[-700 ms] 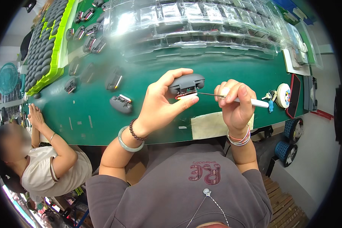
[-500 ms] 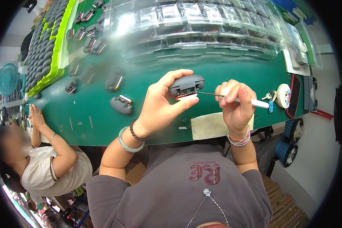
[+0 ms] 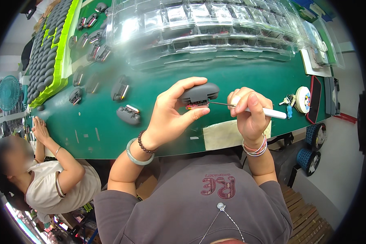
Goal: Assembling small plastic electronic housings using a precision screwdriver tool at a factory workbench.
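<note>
My left hand (image 3: 166, 110) grips a dark grey rounded plastic housing (image 3: 200, 92) between thumb and fingers, its open side with small electronic parts facing me. In my right hand (image 3: 251, 110) is a thin metal tool with a white handle (image 3: 275, 112). Its slender shaft points left, and the tip meets the right side of the open part of the housing; whether it touches cannot be made out. Another grey housing (image 3: 128, 115) lies on the green table (image 3: 166, 69) left of my left hand, with more scattered beyond it.
Stacked clear plastic trays (image 3: 215, 32) fill the far side. A lime-green tray (image 3: 61, 77) of grey rounded shells stands at the left. Keys (image 3: 288, 100), a round white case (image 3: 303, 99) and a yellowish sheet (image 3: 219, 136) lie around my right hand. Another person's hands (image 3: 40, 129) rest at the left edge.
The housing in my left hand has tilted, so its open side looks different. My right hand and the tool have shifted slightly left, the tip staying by the housing.
</note>
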The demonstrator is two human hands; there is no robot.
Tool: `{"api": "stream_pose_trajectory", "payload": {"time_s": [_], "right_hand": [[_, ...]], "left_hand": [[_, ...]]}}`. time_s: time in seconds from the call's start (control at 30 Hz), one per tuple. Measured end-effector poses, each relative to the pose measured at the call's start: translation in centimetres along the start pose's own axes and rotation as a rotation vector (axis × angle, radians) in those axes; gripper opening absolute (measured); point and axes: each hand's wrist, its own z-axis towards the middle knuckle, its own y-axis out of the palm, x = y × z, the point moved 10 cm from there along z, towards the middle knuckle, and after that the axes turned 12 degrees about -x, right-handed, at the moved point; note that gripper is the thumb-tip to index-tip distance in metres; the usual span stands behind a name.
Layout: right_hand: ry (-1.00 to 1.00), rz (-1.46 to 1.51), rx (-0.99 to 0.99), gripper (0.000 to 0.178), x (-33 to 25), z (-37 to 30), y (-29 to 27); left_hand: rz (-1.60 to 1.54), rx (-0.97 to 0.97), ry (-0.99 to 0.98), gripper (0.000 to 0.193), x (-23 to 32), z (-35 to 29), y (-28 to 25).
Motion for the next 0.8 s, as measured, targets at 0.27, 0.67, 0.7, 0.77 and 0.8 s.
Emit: {"api": "stream_pose_trajectory", "payload": {"time_s": [0.27, 0.67, 0.7, 0.77, 0.8], "right_hand": [[0.081, 0.104, -0.002, 0.041, 0.7, 0.3, 0.1], [0.349, 0.597, 0.144, 0.039, 5.2, -0.6, 0.1], [0.351, 0.598, 0.138, 0.039, 5.1, -0.5, 0.3], [0.248, 0.332, 0.197, 0.039, 3.4, -0.3, -0.7], [0.248, 0.331, 0.195, 0.039, 3.4, -0.3, -0.8]], "left_hand": [[-0.013, -0.069, -0.009, 0.052, 0.1, 0.2, 0.6], [-0.095, -0.038, -0.024, 0.049, -0.4, 0.0, 0.6], [-0.094, -0.032, -0.023, 0.049, -0.5, 0.0, 0.5], [0.014, 0.048, -0.024, 0.048, -0.5, -0.2, -0.4], [0.013, 0.049, -0.023, 0.048, -0.4, -0.1, -0.4]]}}
